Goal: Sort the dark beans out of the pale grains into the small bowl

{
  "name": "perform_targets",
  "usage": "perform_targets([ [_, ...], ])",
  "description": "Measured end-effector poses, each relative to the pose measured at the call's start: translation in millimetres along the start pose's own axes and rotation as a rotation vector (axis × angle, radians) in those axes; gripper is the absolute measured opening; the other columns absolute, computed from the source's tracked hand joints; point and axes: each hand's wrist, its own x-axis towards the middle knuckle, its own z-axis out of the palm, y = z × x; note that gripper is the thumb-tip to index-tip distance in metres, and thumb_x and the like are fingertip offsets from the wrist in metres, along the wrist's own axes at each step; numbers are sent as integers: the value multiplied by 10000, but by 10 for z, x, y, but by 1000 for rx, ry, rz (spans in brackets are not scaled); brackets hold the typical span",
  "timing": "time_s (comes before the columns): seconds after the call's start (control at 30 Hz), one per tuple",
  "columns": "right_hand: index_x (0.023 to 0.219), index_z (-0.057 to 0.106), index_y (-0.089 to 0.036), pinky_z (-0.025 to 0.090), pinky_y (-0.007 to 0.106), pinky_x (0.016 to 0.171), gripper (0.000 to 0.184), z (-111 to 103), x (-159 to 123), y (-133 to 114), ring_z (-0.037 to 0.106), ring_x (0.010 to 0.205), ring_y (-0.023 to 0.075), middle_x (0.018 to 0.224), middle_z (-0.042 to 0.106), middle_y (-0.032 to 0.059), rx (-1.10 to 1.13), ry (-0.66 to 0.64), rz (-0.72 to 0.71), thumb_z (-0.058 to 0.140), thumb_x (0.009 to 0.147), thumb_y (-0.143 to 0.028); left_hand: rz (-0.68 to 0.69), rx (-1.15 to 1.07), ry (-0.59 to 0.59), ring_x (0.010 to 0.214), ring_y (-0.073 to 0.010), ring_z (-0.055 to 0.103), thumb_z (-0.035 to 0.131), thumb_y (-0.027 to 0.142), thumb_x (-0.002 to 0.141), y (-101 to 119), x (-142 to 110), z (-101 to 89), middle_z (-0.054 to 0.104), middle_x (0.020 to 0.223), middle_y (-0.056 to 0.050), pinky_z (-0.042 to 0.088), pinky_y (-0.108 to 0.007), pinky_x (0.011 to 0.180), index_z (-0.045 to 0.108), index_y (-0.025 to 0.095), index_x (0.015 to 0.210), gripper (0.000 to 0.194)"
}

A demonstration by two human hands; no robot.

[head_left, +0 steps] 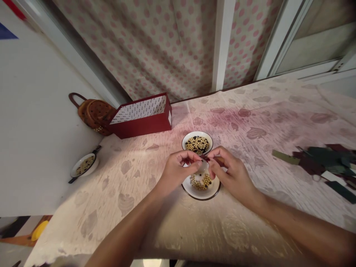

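Rumpled leaf-printed tablecloth edge point(178, 246) below the hands point(178, 172) point(230, 174), polka-dot curtain point(144, 48) beyond.

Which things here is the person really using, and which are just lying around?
Using: left hand, right hand, round white bowl of yellow and black seeds, round white bowl behind it.

Lying around: open dark-red box, round brown handbag, dark green fabric scraps.
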Motion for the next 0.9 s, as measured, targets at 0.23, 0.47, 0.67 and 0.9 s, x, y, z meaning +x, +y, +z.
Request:
perform_targets([
  [0.23, 937, 497, -236, 415, 211, 519, 54, -4, -27, 0, 563, 522, 100, 583, 585, -72, -10, -22, -26, 503, 991, -241, -4, -88, 5, 718, -119, 584, 786, 313, 776, -45, 24, -4, 659, 799, -17, 461, -256, 698, 720, 155, 855, 188],
  [0.47, 933, 491, -238, 405, 211, 500, 64, 0, -18, -13, 559, 525, 107, 591, 591, -65, -16, -22, -9, 500, 992, -261, -36, -143, 35, 732, -110, 577, 795, 309, 769, 22, -1, -1, 651, 810, -9, 444, -249, 713, 718, 152, 853, 193],
  [0.67, 936, 488, -241, 420, 213, 520, 63, 5, -9, -8, 571, 526, 109, 585, 596, -68, -24, -24, 3, 492, 995, -264, -31, -148, 41, 726, -110, 573, 802, 312, 760, -5, 12, -8, 648, 799, -8, 440, -252, 710, 723, 153, 851, 200],
  [0.9, 943, 492, -239, 417, 219, 519, 50, 3, -18, 11, 574, 519, 111, 580, 600, -68, -37, -29, 11, 496, 988, -261, -24, -108, 31, 720, -113, 575, 799, 317, 766, -38, 15, 0, 667, 804, -20, 450, -254, 706, 726, 148, 839, 197],
])
